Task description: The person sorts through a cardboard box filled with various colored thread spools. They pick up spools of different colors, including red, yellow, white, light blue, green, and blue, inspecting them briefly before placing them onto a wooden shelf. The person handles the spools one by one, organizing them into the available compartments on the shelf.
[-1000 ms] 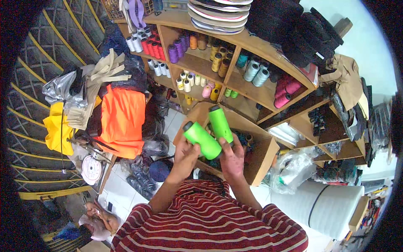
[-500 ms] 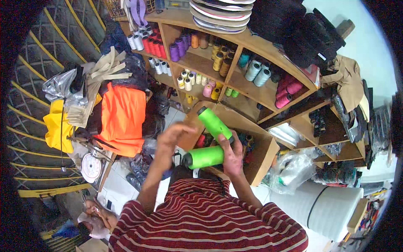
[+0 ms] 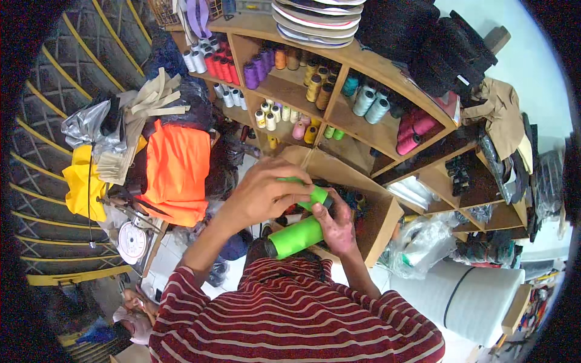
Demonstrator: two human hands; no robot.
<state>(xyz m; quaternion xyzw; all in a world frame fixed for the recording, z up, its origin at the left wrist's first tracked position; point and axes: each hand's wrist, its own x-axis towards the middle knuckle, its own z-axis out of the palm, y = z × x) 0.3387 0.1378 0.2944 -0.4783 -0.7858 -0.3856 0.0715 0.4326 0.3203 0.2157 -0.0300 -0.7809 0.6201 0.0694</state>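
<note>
Lower green spool: in the air, before the striped shirt, lying aslant, dark end toward lower left. Upper green spool: just above it, aslant too, largely hidden behind fingers. Near ends of both inside the right hand, clamped on the pair, thumb across between them. Left hand laid over the upper one, fingers bent; firm grip or light touch, cannot tell. Hands close together, left one nearly meeting the right.

Beneath and beyond: open cardboard box, flaps spread, contents mostly hidden by hands and spools. Past that, wooden shelf in compartments: red spools, purple spools, pale blue spools, pink spools, small green spools in a lower bay. Atop, stack of flat round rolls.

To the left, orange cloth beside yellow cloth. To the right, crumpled clear plastic near a thick white roll, dark-strapped. Lower left, partly visible: another person.
</note>
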